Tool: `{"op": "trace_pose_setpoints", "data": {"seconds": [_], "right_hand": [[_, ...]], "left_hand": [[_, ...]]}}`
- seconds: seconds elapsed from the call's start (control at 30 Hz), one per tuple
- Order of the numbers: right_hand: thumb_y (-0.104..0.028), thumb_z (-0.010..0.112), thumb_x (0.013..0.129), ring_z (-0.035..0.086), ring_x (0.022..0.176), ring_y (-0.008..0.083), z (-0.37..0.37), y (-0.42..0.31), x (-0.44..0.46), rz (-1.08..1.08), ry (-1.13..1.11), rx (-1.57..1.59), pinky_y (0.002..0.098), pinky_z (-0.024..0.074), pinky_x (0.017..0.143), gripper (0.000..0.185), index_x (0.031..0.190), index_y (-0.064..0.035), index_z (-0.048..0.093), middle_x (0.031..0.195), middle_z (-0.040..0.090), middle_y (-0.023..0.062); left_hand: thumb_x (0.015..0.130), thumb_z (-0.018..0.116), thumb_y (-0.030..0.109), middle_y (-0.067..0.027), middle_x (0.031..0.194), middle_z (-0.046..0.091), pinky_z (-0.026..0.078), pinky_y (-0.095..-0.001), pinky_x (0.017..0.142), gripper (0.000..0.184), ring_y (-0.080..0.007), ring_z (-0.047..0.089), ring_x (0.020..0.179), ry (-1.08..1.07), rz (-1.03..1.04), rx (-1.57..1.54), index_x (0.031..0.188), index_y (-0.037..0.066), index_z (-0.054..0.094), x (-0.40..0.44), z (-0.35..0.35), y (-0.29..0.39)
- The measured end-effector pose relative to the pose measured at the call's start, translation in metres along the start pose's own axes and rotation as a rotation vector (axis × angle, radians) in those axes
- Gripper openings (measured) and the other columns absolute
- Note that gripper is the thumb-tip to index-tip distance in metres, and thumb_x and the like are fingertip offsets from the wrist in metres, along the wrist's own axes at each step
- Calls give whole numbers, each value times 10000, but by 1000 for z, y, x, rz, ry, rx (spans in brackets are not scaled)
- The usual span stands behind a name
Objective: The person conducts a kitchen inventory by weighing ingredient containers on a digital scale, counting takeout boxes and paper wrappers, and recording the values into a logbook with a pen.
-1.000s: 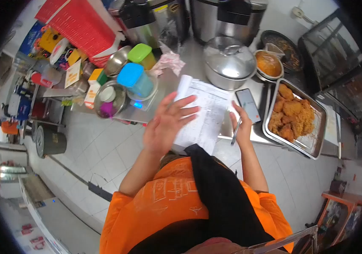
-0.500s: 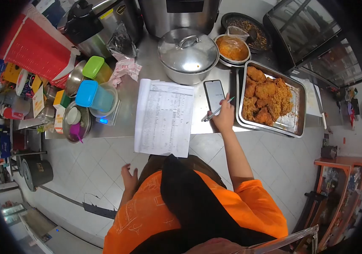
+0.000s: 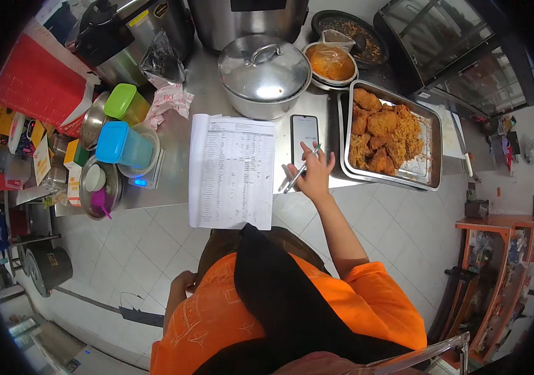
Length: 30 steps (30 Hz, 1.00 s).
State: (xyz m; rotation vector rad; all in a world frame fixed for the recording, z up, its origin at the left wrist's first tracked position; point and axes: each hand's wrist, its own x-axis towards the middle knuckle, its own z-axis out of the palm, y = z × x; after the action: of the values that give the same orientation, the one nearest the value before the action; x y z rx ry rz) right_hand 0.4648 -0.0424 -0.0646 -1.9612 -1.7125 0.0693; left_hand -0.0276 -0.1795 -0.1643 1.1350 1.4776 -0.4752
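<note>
Currently, a person in an orange shirt (image 3: 211,306) is standing at a metal worktop (image 3: 201,81), where a stack of printed sheets (image 3: 232,172) is lying straight ahead of the body, its long axis pointing away from the person and its near end jutting past the worktop's edge. The right hand (image 3: 314,174) is hovering or resting just to the right of the sheets, apart from them, its thumb and fingers pinching a slim pen (image 3: 291,183) while the other fingers are spreading loosely. The pen is slanting, its lower end pointing back toward the body and the sheets. A phone (image 3: 304,130) is also lying just right of the sheets, its long axis running nearly parallel with theirs; its near end is lying behind the right hand's fingers, and whether they are touching it cannot be told. Of the two hands, the right is sitting nearer to both phone and sheets. The left hand (image 3: 186,280) is hanging below the sheets' near end, beside the body, its fingers seemingly curling; whether it is gripping anything cannot be told. Beyond the sheets, a lidded pot (image 3: 264,81) is standing; well to their right, a metal tray (image 3: 428,153) is holding fried chicken (image 3: 382,134).
</note>
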Motion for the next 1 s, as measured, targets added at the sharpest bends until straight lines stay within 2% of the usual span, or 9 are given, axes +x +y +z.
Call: {"op": "trace_pose_setpoints", "data": {"seconds": [0.1, 0.13, 0.23, 0.3, 0.47, 0.63, 0.67, 0.77, 1.0], "right_hand": [[-311, 672, 775, 451, 1184, 349, -3, 9, -14, -15, 77, 140, 546, 240, 986, 441, 1069, -9, 544, 1044, 589, 132], [-268, 677, 774, 487, 1139, 351, -7, 10, -19, -17, 88, 137, 482, 303, 943, 486, 1143, 10, 524, 926, 570, 130], [-267, 676, 777, 489, 1136, 354, -9, 12, -33, 12, 76, 123, 476, 317, 934, 484, 1137, 16, 523, 957, 579, 138], [-307, 663, 790, 464, 1168, 357, -8, 15, -35, -22, 56, 113, 507, 297, 956, 480, 1117, 16, 526, 1008, 584, 141], [-373, 636, 803, 388, 1257, 335, 2, 9, -15, -68, -28, 58, 555, 212, 1025, 421, 986, -10, 529, 1265, 520, 143], [-385, 646, 790, 401, 1242, 321, 7, 1, 5, 30, -102, 17, 563, 214, 1020, 431, 962, -9, 524, 1221, 559, 131], [-372, 654, 784, 434, 1209, 328, 9, 6, 2, -46, 25, -1, 538, 252, 993, 429, 971, -12, 516, 1182, 581, 134], [-356, 657, 785, 459, 1185, 339, 4, 11, -15, -1, 128, 125, 505, 285, 960, 410, 971, -18, 516, 1182, 577, 151], [-339, 651, 795, 472, 1172, 334, -1, 16, -31, -40, 88, 40, 485, 301, 938, 461, 1085, -4, 524, 1153, 573, 156]], "left_hand": [[867, 533, 403, -230, 808, 636, 486, -443, 728, 454, -374, 623, 816, 207, -8, -1, 817, -39, 626, 22, -12, 29], [869, 529, 414, -231, 789, 642, 489, -445, 720, 471, -376, 628, 803, 282, -11, 9, 799, -40, 633, 29, -13, 35], [886, 488, 449, -237, 783, 642, 490, -448, 735, 514, -383, 632, 812, 597, 72, 94, 745, -26, 626, 37, -8, 50], [869, 461, 532, -218, 850, 654, 479, -460, 781, 576, -368, 631, 873, 595, -59, 101, 859, -25, 610, 29, -6, 61], [801, 486, 631, -231, 1047, 617, 455, -464, 866, 741, -395, 598, 974, 532, -260, 132, 1137, -29, 505, 32, 14, 11], [791, 503, 616, -237, 1237, 465, 425, -490, 912, 761, -428, 452, 1141, 476, -434, 44, 1177, -39, 470, 33, 38, -39], [790, 505, 612, -230, 1269, 434, 418, -499, 919, 756, -432, 418, 1168, 470, -465, 30, 1177, -37, 471, 36, 40, -44], [772, 560, 572, -199, 1260, 423, 408, -513, 926, 694, -417, 380, 1182, 520, -496, -33, 1166, 5, 486, 45, 47, -46], [724, 681, 364, -148, 1232, 402, 412, -516, 918, 557, -365, 389, 1177, 688, -318, 84, 1169, 95, 480, 52, 44, -18]]}}
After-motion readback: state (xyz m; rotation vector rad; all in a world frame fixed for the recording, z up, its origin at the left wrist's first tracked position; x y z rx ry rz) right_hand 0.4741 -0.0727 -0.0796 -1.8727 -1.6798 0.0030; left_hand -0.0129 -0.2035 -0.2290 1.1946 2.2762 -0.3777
